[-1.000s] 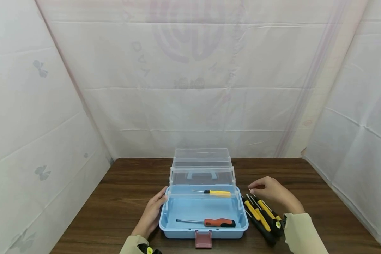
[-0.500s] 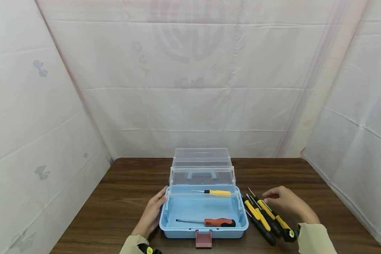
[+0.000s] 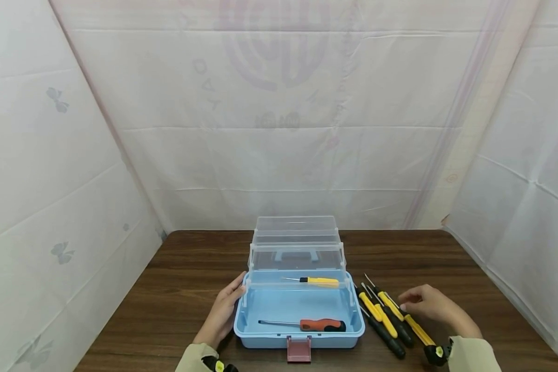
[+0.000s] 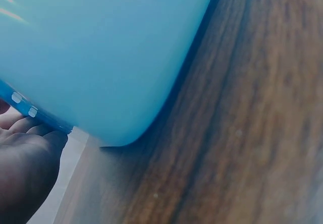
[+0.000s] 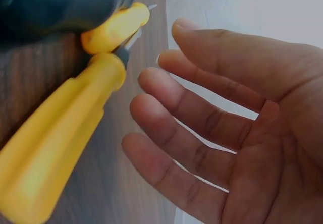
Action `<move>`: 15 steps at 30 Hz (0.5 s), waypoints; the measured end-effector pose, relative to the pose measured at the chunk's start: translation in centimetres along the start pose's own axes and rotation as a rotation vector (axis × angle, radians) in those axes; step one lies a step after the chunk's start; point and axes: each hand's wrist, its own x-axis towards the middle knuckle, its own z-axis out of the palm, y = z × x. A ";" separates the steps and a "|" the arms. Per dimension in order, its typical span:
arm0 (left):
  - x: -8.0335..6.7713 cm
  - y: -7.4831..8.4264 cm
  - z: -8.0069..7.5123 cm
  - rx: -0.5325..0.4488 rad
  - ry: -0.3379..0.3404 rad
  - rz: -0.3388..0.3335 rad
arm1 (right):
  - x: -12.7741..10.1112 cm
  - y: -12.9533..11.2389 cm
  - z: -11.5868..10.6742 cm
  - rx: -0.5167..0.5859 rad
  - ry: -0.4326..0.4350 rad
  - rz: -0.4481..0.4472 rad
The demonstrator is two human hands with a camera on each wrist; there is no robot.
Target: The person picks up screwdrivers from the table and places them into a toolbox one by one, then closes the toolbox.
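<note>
Wooden table point(image 3: 181, 289): left hand point(image 3: 220, 312) grips blue toolbox point(image 3: 260, 341) at left; right hand point(image 3: 434, 306), empty, fingers parted, has shifted nearer, right of the loose screwdrivers point(image 3: 385, 320), adding none to the toolbox.

Head view high and wide, wrist views close in
The head camera faces forward and down; the left wrist's skims the toolbox's point(image 3: 259, 341) blue wall; the right wrist's faces the right hand point(image 5: 262, 153), sharing yellow-handled screwdrivers point(image 5: 55, 138) with head.

Showing soft, even light in head view. Glaring in streaks off the blue box point(image 4: 101, 57), left wrist. Blurring on the black handle point(image 5: 60, 4), right wrist.
</note>
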 end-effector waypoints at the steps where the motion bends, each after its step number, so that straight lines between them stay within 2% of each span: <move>1: 0.0 0.0 0.0 0.002 0.001 0.000 | -0.1 0.2 -0.1 0.011 -0.011 0.005; 7: 0.1 0.1 0.0 0.001 0.002 -0.003 | -0.3 0.9 0.1 0.063 -0.042 0.099; 15: -0.1 -0.1 0.0 0.009 0.012 0.000 | -0.5 1.8 0.6 0.083 -0.061 0.141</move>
